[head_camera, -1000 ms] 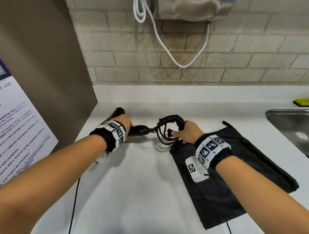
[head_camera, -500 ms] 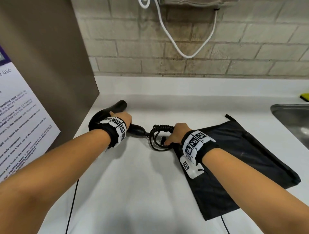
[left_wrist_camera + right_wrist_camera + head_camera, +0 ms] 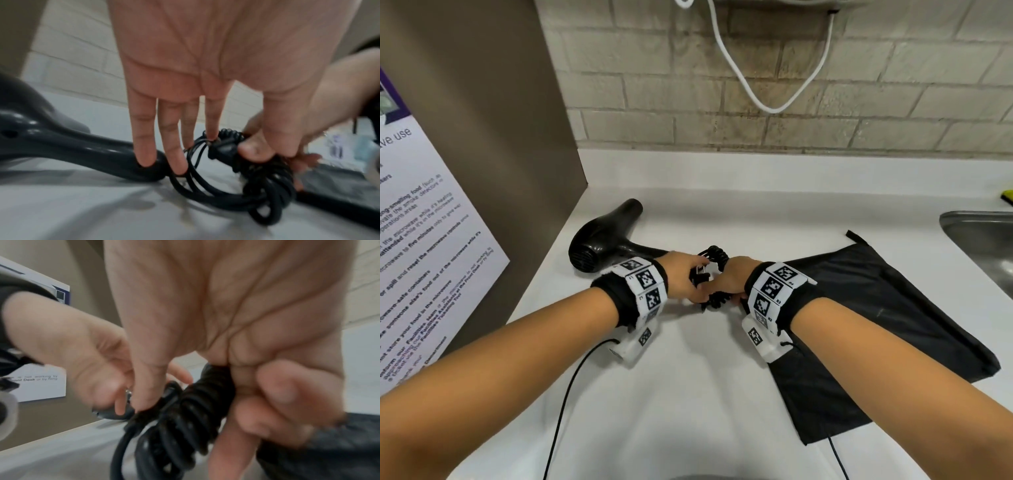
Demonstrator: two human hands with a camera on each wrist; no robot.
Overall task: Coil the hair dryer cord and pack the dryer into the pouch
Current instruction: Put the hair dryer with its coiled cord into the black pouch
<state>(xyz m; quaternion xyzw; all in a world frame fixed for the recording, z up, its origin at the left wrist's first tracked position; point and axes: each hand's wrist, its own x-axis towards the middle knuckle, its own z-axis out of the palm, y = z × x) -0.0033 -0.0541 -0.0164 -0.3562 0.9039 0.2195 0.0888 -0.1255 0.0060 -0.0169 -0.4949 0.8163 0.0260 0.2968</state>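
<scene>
The black hair dryer [image 3: 604, 240] [image 3: 41, 138] lies on its side on the white counter, handle toward my hands. My hands meet just right of the handle end, over the bundled black cord [image 3: 717, 255] [image 3: 267, 186] [image 3: 197, 410]. My left hand [image 3: 697, 281] [image 3: 232, 142] pinches the plug [image 3: 223, 147] between thumb and index finger; its other fingers hang straight and touch the handle end. My right hand [image 3: 726, 291] [image 3: 226, 402] curls round the coiled cord. The flat black pouch [image 3: 876, 308] [image 3: 329, 451] lies on the counter to the right, partly under my right wrist.
A brown panel with a printed notice [image 3: 431, 240] stands close on the left. A steel sink [image 3: 983, 246] and a yellow sponge [image 3: 1008, 197] are at the far right. A white cable [image 3: 756, 85] hangs on the brick wall behind.
My left hand has let go of the dryer handle and moved right to the cord bundle. The dryer now lies free on the counter. My right hand has come down and left with the coil.
</scene>
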